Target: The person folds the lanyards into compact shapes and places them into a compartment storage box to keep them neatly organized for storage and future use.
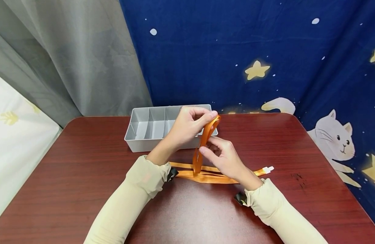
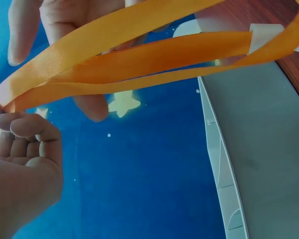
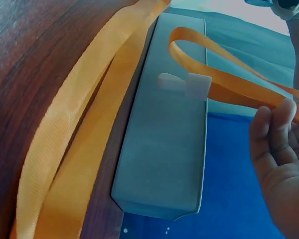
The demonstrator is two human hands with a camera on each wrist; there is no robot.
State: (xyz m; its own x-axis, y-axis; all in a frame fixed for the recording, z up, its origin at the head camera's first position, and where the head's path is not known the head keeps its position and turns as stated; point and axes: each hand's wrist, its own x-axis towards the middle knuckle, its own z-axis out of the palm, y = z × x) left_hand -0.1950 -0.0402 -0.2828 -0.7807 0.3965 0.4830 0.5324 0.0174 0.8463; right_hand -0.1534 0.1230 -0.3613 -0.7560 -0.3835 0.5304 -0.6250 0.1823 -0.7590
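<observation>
In front of the grey divided tray (image 1: 146, 130), your left hand (image 1: 187, 123) pinches the orange ribbon (image 1: 205, 135) loop's top; your right hand (image 1: 224, 157) pinches it lower.

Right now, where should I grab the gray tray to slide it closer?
Probably the tray by its near left corner, coming from the left: that wall is bare, while both hands and the ribbon crowd its right end.

strap (image 1: 205, 135): orange (white clip) | tray (image 1: 138, 135): grey | table (image 1: 84, 162): dark red | backdrop (image 1: 236, 44): navy, yellow stars
</observation>
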